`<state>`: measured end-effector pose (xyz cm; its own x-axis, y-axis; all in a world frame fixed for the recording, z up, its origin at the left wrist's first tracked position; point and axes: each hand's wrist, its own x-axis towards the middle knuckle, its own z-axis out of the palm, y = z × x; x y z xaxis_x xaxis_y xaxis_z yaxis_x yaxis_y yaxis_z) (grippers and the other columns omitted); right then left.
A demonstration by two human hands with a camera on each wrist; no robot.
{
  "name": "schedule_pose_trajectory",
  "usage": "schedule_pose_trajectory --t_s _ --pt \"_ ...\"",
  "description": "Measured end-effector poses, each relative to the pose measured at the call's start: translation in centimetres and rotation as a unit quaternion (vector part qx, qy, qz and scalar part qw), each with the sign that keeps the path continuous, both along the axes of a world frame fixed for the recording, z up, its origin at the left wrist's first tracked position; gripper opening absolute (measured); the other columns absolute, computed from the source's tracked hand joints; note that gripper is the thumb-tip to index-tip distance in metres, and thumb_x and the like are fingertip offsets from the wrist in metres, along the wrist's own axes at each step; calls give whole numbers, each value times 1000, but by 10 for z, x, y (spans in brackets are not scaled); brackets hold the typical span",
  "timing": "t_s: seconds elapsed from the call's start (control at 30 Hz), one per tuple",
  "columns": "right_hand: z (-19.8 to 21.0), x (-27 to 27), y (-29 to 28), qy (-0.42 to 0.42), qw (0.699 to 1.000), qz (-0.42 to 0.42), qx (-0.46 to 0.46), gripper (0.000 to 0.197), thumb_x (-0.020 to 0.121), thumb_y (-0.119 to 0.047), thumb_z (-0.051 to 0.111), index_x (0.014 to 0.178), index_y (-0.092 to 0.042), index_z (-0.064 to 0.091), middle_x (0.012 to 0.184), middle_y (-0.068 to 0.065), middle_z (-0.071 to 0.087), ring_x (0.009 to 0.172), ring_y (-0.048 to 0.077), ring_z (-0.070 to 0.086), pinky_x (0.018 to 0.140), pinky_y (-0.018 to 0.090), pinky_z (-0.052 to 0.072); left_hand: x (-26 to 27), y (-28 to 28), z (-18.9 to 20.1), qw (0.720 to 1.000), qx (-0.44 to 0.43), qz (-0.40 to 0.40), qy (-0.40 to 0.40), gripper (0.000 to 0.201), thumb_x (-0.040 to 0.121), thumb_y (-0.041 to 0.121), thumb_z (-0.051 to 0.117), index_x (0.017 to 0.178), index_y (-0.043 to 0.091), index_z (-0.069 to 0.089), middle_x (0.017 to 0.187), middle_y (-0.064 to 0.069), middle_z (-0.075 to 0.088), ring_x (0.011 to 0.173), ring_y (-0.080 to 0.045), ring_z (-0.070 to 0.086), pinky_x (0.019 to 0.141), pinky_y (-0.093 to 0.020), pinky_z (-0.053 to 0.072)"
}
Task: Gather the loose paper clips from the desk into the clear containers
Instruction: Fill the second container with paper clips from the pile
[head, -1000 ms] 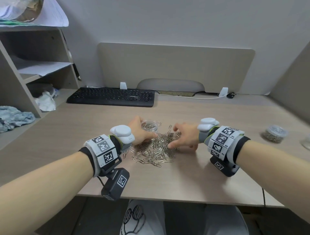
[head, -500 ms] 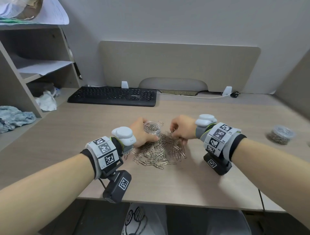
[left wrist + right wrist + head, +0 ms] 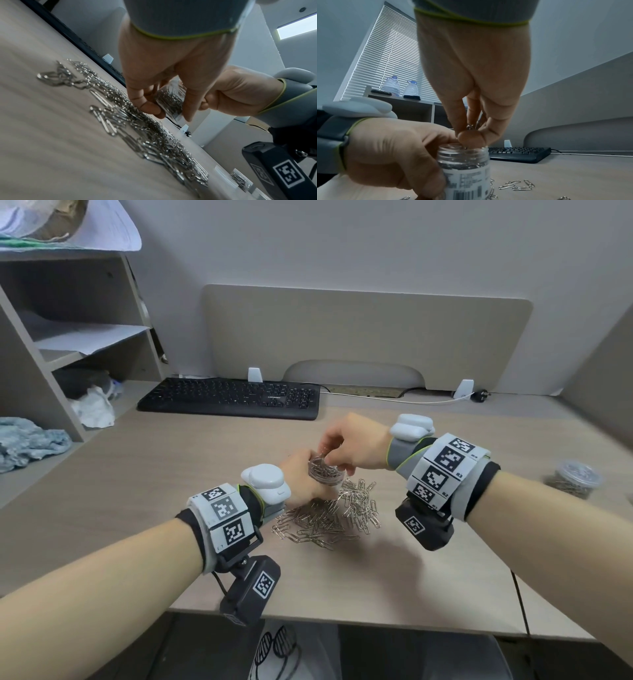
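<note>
The right hand (image 3: 471, 75) points down, fingertips bunched and pinching a few paper clips (image 3: 471, 126) just over the mouth of a clear jar (image 3: 465, 162). The left hand (image 3: 388, 152) wraps that jar, holding it above one loose clip pile (image 3: 329, 515) on the desk (image 3: 171, 481). A second filled jar (image 3: 575, 477) stands far right.

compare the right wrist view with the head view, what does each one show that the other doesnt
Only the right wrist view shows the jar's printed label, the paper clips pinched in the right hand's fingertips over the jar mouth, and water bottles by window blinds.

Only the head view shows the whole loose pile, a second filled container at far right, and the shelves.

Both show the left hand gripping the clear jar and the keyboard.
</note>
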<state>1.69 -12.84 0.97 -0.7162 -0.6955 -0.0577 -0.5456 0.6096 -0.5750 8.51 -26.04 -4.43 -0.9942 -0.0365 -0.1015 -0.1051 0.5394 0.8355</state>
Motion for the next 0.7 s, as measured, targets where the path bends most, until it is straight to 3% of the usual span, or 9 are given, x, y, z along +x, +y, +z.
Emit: schedule_pose_trajectory --t_s 0.13,0.23,0.37,0.43,0.5,0.63,0.7 --pt "4 4 -1 -46 998 3 -53 11 85 4 60 90 -5 66 63 12 65 42 9 60 49 22 52 0 -3 -1 1000 2 7 -4 40 67 16 87 90 16 55 85 -8 61 73 -22 55 69 -41 48" --pt "8 5 -4 -69 992 -4 -109 12 88 8 54 89 -1 62 76 19 68 54 20 66 55 29 58 1 -9 -4 1000 4 29 -3 62 61 27 89 108 12 52 92 -6 63 76 -21 56 71 -42 50" --pt "6 -8 -8 -52 990 -33 -129 17 89 8 49 85 -5 60 75 13 65 54 23 63 46 28 54 8 -21 -2 999 11 40 3 38 75 14 85 98 17 54 89 -2 62 76 -18 55 60 -24 47" --pt "-3 -20 -6 -23 995 -60 -70 15 88 4 52 84 -8 61 72 13 64 50 21 60 46 29 53 11 -30 -1 998 3 63 6 45 74 14 86 107 15 56 101 -3 67 91 -21 65 77 -28 55" --pt "-14 -28 -6 -8 997 -78 -9 12 89 2 53 87 -6 62 66 10 61 46 17 59 46 28 54 15 -42 -1 996 -20 92 -1 62 72 17 87 123 12 53 113 -6 67 105 -25 65 94 -38 52" --pt "-26 -29 -12 -58 996 -66 -24 12 90 4 51 90 -3 61 68 10 62 51 20 59 47 28 54 21 -62 -4 991 -27 131 -4 66 68 22 89 124 13 54 114 -9 68 103 -27 66 96 -45 52" --pt "-28 -30 -18 -32 998 -61 -15 10 90 0 54 89 -5 63 74 10 64 56 21 59 47 28 53 23 -67 -5 990 -31 140 -4 60 68 22 89 117 14 55 111 -9 68 100 -26 65 92 -42 53"
